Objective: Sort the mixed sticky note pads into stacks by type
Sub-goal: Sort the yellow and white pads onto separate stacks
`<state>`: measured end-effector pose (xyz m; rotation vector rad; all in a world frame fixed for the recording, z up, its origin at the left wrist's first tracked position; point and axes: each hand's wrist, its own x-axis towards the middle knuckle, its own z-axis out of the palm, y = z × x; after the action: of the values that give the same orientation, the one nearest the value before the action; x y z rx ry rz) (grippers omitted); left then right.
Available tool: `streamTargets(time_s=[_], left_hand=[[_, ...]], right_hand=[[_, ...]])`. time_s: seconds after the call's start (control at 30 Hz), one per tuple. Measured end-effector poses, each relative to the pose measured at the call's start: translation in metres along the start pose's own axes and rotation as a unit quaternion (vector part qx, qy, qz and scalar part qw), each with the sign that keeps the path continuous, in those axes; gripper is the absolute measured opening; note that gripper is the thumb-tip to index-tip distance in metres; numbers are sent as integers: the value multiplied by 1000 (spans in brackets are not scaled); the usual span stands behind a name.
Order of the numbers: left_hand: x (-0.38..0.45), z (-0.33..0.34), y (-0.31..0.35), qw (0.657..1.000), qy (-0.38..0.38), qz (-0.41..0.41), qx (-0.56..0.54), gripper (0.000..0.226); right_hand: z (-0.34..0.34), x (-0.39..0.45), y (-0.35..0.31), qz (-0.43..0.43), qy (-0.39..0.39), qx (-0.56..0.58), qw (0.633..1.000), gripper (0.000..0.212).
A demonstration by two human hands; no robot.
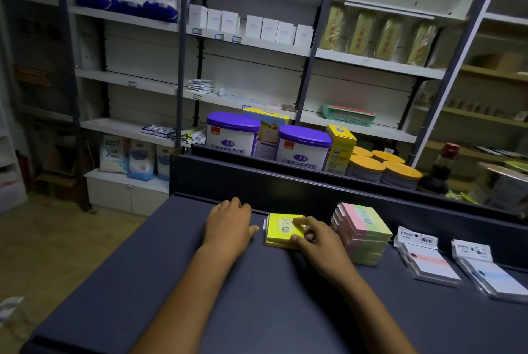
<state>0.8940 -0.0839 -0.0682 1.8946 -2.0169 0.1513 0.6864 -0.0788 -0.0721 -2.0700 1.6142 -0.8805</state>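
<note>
Fingers [300, 223] of the right hand [317, 242] are curled onto the top yellow pad [281, 228], the thumb set against its near right corner and the forefinger laid across its printed label, so the right grip is closed on that pad by a pinch from the right side. The pad sits on a short yellow stack [275, 242] of like pads, square in outline with no marked long axis, its edges roughly in line with the back wall of the counter [177, 282]. The stack lies directly under and just left of the right grip, and the pad is judged to be in the act of being squared onto its stack. The left hand [228, 225] rests flat on the counter just beside the stack's left edge, its fingers relaxed and its grip released, the thumb pointing toward the stack; whether the thumb touches the stack cannot be told, since the gap is small and dim. Either hand is near, but the right one alone is on the pad. Just to the right, close by the right hand's knuckles, a taller pink and green stack [364, 236] stands. Farther right, well apart, two stacks of packaged white pads [431, 263] [491, 276] are laid out.
</note>
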Motion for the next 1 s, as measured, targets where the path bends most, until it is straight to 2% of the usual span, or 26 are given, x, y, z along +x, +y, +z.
streamTargets(time_s=[0.33, 0.47, 0.63, 0.77, 1.0], left_hand=[[-4, -5, 7, 997, 25, 10, -72, 36], [-7, -11, 20, 995, 37, 30, -91, 31], [-15, -23, 58, 992, 42, 81, -88, 31], [-22, -32, 101, 990, 17, 124, -72, 35], [-51, -41, 199, 982, -28, 185, -38, 39]], right_hand=[[-2, -12, -9, -22, -16, -100, 995, 41], [-31, -32, -14, -88, 4, -151, 985, 40], [-92, -58, -3, -103, 65, -230, 966, 39], [-138, -81, 24, -55, 78, -296, 951, 41], [-200, -154, 84, 82, 19, -374, 923, 52]])
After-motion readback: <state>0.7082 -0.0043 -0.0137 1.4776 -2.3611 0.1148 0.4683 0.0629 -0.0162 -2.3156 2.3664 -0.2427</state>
